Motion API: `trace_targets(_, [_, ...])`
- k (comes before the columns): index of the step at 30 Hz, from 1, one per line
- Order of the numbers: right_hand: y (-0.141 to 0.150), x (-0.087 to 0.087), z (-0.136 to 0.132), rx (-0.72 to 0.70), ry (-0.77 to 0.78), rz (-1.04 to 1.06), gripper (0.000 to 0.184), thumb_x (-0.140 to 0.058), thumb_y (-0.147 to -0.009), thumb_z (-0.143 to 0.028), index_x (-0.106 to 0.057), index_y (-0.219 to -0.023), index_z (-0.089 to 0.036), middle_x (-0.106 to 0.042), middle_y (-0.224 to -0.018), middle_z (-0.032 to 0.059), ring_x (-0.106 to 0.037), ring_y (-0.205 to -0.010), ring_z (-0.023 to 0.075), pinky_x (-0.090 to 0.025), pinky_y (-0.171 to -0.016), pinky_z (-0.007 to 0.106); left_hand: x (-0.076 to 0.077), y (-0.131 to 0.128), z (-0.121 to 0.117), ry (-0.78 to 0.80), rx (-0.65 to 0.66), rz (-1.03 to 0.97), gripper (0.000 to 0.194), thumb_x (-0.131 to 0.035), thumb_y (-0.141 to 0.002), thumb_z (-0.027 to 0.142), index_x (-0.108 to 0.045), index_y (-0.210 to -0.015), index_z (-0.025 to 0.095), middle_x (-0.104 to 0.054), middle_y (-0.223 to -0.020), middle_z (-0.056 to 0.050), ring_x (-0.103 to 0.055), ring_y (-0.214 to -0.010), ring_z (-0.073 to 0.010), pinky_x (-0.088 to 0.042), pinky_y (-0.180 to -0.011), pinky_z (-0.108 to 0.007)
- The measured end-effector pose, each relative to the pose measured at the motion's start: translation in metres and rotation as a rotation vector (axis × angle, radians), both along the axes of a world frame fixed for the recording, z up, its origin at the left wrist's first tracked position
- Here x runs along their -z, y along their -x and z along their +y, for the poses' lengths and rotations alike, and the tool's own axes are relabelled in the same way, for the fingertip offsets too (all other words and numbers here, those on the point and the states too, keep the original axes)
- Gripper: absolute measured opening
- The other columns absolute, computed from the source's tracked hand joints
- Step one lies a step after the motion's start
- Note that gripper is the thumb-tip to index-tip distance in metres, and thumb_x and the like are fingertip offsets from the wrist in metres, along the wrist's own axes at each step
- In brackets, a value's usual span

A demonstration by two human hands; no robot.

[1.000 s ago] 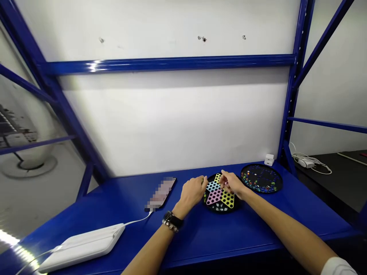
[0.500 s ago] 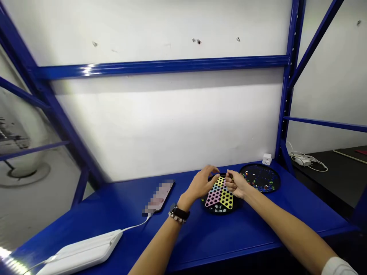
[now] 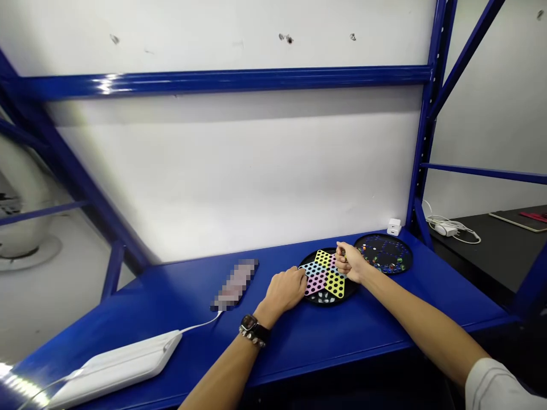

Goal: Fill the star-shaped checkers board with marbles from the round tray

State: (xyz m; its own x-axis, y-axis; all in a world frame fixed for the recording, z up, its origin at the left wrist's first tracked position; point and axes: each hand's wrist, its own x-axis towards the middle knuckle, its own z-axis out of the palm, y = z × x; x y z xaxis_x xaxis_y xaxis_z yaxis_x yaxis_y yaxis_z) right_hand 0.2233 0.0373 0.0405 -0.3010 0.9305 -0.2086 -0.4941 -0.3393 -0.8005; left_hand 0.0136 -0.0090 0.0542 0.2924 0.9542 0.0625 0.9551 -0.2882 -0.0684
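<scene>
A Chinese checkers board point(image 3: 317, 280) with a pastel star of dark holes lies on the blue shelf, and pale marbles show in its near black rim. At the board's left edge, my left hand point(image 3: 285, 287) has its fingers curled over the rim. My right hand point(image 3: 351, 263) is closed above the star's right side and hides part of it. Whatever sits inside those right fingers is hidden. Just behind the right hand, a round black tray point(image 3: 384, 249) holds several coloured marbles.
A phone point(image 3: 236, 285) lies left of the board, cabled to a white power bank point(image 3: 115, 367). White charger plugs point(image 3: 394, 226) stand by the back corner. Blue rack posts point(image 3: 423, 131) rise at the sides. A white adapter with a cable point(image 3: 445, 229) rests on a dark surface at right.
My left hand has moved down and left from above the star to the board's left edge, its fingers curling. My right hand stays closed over the right side. The view has tilted slightly downward.
</scene>
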Motion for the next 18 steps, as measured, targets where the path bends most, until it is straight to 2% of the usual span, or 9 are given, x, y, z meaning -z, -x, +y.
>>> trace_targets(10, [0.003,0.002,-0.004,-0.053,-0.026,-0.043,0.031,-0.043,-0.093,-0.034,-0.038,-0.065,-0.02,-0.032,-0.044,-0.0103,-0.017,-0.032,0.0034,-0.009,-0.036,0.019,0.005,-0.006,-0.005,0.025,0.118,-0.065,0.053,-0.022,-0.099,0.041,-0.066,-0.08,0.018,-0.07,-0.088,-0.012,-0.066,-0.08,-0.0246,-0.045,-0.073,-0.036])
trace_targets(12, [0.003,0.002,-0.005,-0.088,-0.031,-0.05,0.032,-0.043,-0.093,-0.035,-0.04,-0.065,-0.02,-0.033,-0.044,-0.01,-0.018,-0.032,0.0034,-0.01,-0.036,0.019,0.001,-0.004,-0.005,0.017,0.128,-0.088,0.052,-0.024,-0.099,0.041,-0.065,-0.078,0.017,-0.07,-0.084,-0.011,-0.065,-0.078,-0.0242,-0.043,-0.071,-0.035])
trace_targets(15, [0.005,0.0,-0.007,-0.217,-0.007,-0.06,0.037,-0.039,-0.095,-0.041,-0.044,-0.066,-0.019,-0.034,-0.044,-0.0094,-0.018,-0.031,0.0036,-0.01,-0.035,0.018,-0.011,-0.006,-0.002,-0.04,0.129,-0.152,0.054,-0.019,-0.1,0.041,-0.063,-0.078,0.018,-0.069,-0.081,-0.009,-0.064,-0.075,-0.0225,-0.041,-0.067,-0.033])
trace_targets(18, [0.008,-0.004,-0.01,-0.384,0.017,-0.052,0.045,-0.035,-0.096,-0.052,-0.048,-0.068,-0.019,-0.037,-0.044,-0.0083,-0.018,-0.03,0.0037,-0.009,-0.034,0.017,-0.026,-0.022,0.004,-0.129,0.129,-0.225,0.053,-0.015,-0.102,0.042,-0.061,-0.086,0.02,-0.067,-0.082,-0.006,-0.061,-0.075,-0.0202,-0.039,-0.067,-0.031])
